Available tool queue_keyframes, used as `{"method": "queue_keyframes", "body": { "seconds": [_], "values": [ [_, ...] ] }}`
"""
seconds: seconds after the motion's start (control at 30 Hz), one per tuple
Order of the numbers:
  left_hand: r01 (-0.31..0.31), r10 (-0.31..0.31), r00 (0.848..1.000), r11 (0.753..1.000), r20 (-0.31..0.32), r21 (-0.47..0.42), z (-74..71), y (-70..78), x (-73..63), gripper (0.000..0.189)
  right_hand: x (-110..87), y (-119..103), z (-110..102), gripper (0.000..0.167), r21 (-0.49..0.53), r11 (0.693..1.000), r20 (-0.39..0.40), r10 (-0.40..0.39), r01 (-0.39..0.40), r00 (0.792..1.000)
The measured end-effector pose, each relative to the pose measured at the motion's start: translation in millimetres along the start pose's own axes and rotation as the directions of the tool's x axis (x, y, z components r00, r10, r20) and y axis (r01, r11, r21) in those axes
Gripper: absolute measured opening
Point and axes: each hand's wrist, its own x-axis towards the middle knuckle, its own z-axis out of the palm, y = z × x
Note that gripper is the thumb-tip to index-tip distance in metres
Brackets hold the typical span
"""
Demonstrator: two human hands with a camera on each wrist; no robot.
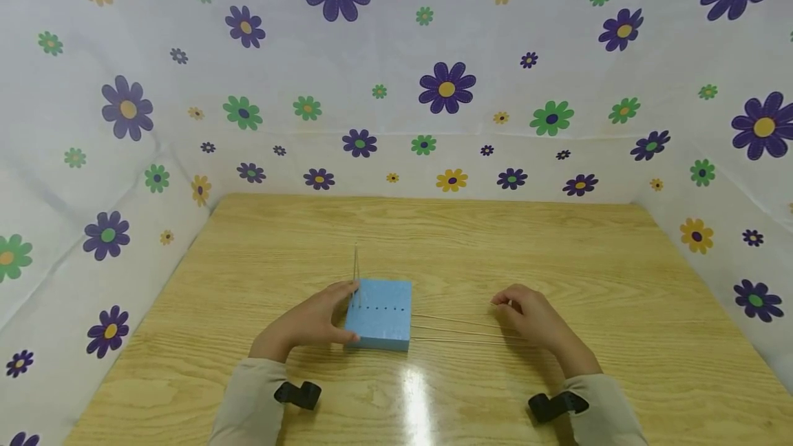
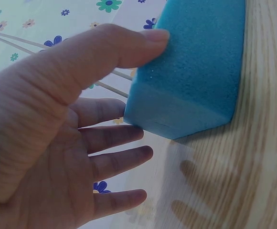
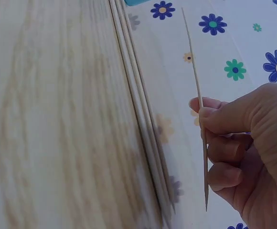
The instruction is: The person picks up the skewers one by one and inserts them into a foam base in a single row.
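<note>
A blue foam block with a row of small holes across its top lies on the table. Two thin wooden skewers stand upright in the holes at its left end. My left hand holds the block by its left side, thumb on the near face and index finger towards the back; its other fingers are extended. To the right of the block, my right hand pinches one wooden skewer between thumb and fingertips. Below that hand, several more skewers lie on the table, stretching right from the block.
The wood-grain table is bordered at the back and sides by white cloth printed with flowers. A black wrist strap mount sits on the left sleeve, another black mount on the right one.
</note>
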Motion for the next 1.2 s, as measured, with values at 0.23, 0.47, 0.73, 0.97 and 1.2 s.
{"method": "queue_keyframes", "body": {
  "seconds": [0.23, 0.47, 0.73, 0.97, 1.2],
  "values": [
    [-0.002, 0.002, 1.0, 1.0, 0.004, -0.002, -0.1, -0.7, 0.1, 0.093, 2.7, -6.1, -0.2, 0.009, -0.005, 0.999, -0.095, -0.04, 0.04, 0.995],
    [-0.007, 0.007, 1.0, 1.0, 0.008, -0.003, 0.0, -0.8, 0.0, 0.093, 8.4, -10.6, 0.1, 0.007, -0.038, 0.99, -0.24, -0.143, 0.138, 0.96],
    [-0.014, 0.014, 1.0, 1.0, 0.009, 0.001, -1.0, -0.5, 0.0, 0.093, 19.4, -24.7, -0.1, 0.004, -0.01, 0.971, -0.329, -0.227, 0.237, 0.917],
    [-0.022, 0.022, 1.0, 1.0, 0.007, 0.003, -1.8, -0.4, -0.1, 0.093, 31.5, -39.8, 3.5, 0.003, 0.091, 0.958, -0.361, -0.223, 0.272, 0.906],
    [-0.025, 0.025, 1.0, 1.0, 0.011, -0.003, -1.1, -0.5, -1.3, 0.092, 42.7, -62.8, 6.9, 0.01, 0.175, 0.941, -0.342, -0.217, 0.289, 0.914]
  ]
}}
